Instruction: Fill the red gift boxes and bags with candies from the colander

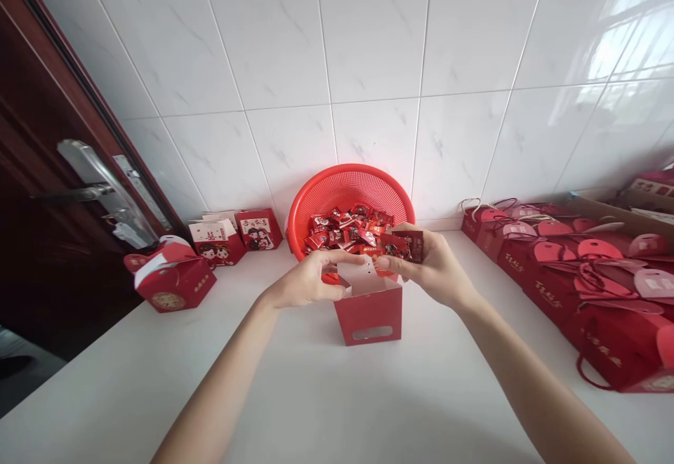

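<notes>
A red paper gift box (371, 313) with a small window in its front stands open at the top on the white table. My left hand (302, 281) is closed on the box's upper left edge, fingers along its raised flap. Above the box's right side, my right hand (439, 271) pinches dark red wrapped candies (412, 244); how many is hidden. Just behind the box sits a red plastic basket (350, 173) holding several red wrapped candies (345, 229). The inside of the box is mostly out of sight.
Many closed red gift boxes (558, 285) with cord handles stand in rows at the right, near a cardboard carton (595, 206). At the left are a red box (179, 281) and smaller printed boxes (218, 239). A tiled wall (368, 43) and a door (47, 190) bound the table.
</notes>
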`<state>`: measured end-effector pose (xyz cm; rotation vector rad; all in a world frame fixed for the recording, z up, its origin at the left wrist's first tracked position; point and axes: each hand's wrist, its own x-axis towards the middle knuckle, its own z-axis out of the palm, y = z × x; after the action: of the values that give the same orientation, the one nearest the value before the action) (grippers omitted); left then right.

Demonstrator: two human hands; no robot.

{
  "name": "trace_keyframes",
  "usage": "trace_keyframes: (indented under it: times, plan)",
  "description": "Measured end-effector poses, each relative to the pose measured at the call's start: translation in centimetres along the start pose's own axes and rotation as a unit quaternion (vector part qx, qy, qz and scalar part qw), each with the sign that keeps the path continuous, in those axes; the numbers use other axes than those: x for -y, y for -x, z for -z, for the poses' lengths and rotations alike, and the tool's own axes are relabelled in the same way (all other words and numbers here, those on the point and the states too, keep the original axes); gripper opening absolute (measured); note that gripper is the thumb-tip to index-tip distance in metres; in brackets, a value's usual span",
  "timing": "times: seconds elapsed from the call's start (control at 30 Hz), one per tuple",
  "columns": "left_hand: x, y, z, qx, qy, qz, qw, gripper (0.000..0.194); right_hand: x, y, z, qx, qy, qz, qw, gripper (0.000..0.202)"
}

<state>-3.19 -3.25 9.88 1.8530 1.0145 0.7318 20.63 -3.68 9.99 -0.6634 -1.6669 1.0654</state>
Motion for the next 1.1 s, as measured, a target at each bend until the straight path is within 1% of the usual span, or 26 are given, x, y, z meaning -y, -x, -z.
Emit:
trace_keyframes:
  times: [0.07, 0.1, 0.17, 0.27, 0.3, 0.37, 0.47, 0.53, 0.67, 0.77, 0.87, 0.97, 1.1]
  plan:
    - [-0.1, 0.0, -0.1, 0.002, 0.006, -0.001, 1.000, 0.054, -0.2, -0.1, -0.2, -0.014, -0.010, 0.001, 1.000, 0.034]
    - [-0.1, 0.0, -0.2, 0.002, 0.009, -0.003, 1.000, 0.055, -0.3, -0.2, -0.3, -0.010, -0.013, -0.002, 1.000, 0.035]
    - [-0.1, 0.0, -0.2, 0.005, 0.019, -0.008, 1.000, 0.055, -0.5, -0.2, -0.4, 0.011, -0.005, -0.006, 1.000, 0.034]
    - [0.0, 0.0, -0.2, 0.014, 0.029, -0.010, 0.999, 0.055, -0.7, -0.2, -0.5, 0.032, 0.048, 0.007, 0.998, 0.027]
    - [0.1, -0.1, -0.2, 0.014, 0.024, -0.010, 1.000, 0.054, -0.8, -0.2, -0.6, 0.030, 0.059, 0.010, 0.998, 0.025]
    - [0.1, -0.1, -0.1, 0.008, 0.008, -0.010, 1.000, 0.053, -0.7, -0.2, -0.5, 0.005, 0.047, 0.002, 0.999, 0.028]
    - [0.2, -0.3, 0.0, 0.009, -0.001, 0.001, 1.000, 0.053, -0.4, -0.3, -0.4, -0.044, -0.026, -0.032, 0.998, 0.044]
    - [0.3, -0.5, 0.0, 0.006, 0.002, 0.007, 1.000, 0.052, -0.2, -0.3, -0.2, -0.060, -0.065, -0.047, 0.995, 0.050]
    - [0.8, -1.1, 0.0, -0.022, 0.018, 0.012, 1.000, 0.044, -0.2, -0.3, 0.2, -0.070, -0.107, -0.070, 0.989, 0.046]
    - [1.0, -1.3, -0.1, -0.033, 0.029, 0.006, 0.999, 0.042, -0.4, -0.4, 0.3, -0.072, -0.118, -0.098, 0.986, 0.045]
    - [0.9, -1.3, -0.3, -0.037, 0.029, 0.007, 0.999, 0.044, -0.6, -0.5, 0.3, -0.073, -0.116, -0.118, 0.984, 0.046]
    - [0.8, -1.2, -0.5, -0.037, 0.023, 0.012, 0.999, 0.045, -0.8, -0.6, 0.3, -0.068, -0.096, -0.116, 0.986, 0.048]
    - [0.8, -1.1, -0.6, -0.023, 0.008, -0.009, 1.000, 0.046, -0.8, -0.5, 0.1, -0.062, -0.074, -0.115, 0.989, 0.050]
